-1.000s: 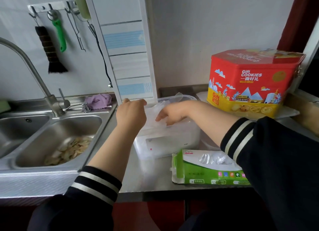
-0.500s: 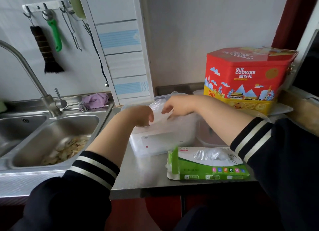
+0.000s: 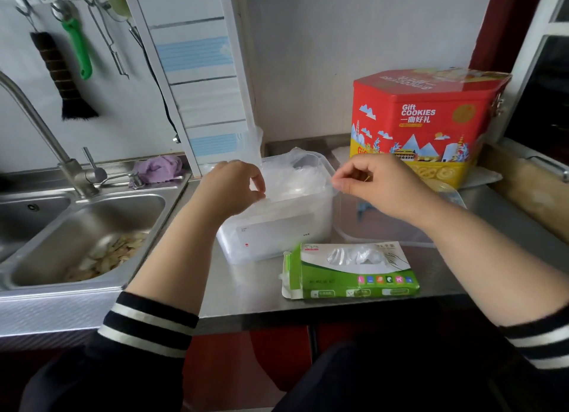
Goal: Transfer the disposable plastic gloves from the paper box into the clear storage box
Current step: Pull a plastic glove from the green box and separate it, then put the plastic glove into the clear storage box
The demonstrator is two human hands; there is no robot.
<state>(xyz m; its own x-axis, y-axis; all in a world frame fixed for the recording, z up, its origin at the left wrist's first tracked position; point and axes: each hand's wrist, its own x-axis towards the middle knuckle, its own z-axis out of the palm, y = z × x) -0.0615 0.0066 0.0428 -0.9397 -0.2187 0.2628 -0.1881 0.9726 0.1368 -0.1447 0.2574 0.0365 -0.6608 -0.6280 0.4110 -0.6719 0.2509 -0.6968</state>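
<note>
The clear storage box [image 3: 277, 230] stands on the steel counter, and crumpled transparent gloves [image 3: 292, 180] fill its open top. My left hand [image 3: 231, 186] is at the box's left rim, thumb and forefinger pinching the glove film. At the right rim, my right hand [image 3: 378, 186] pinches the film's other edge between thumb and forefinger. The green and white paper box [image 3: 354, 276] lies flat in front of the storage box near the counter's edge. More gloves [image 3: 354, 254] show through the opening in its top.
A clear lid [image 3: 385, 230] lies on the counter right of the storage box, under my right wrist. A red cookie tin [image 3: 425, 119] stands at the back right. The sink [image 3: 86, 236] with food scraps is at the left, with a tap [image 3: 46, 134] and a purple cloth [image 3: 160, 168] behind it.
My hands have drawn apart over the storage box. The right hand moved from its middle to the right rim, and the left hand settled at the left rim.
</note>
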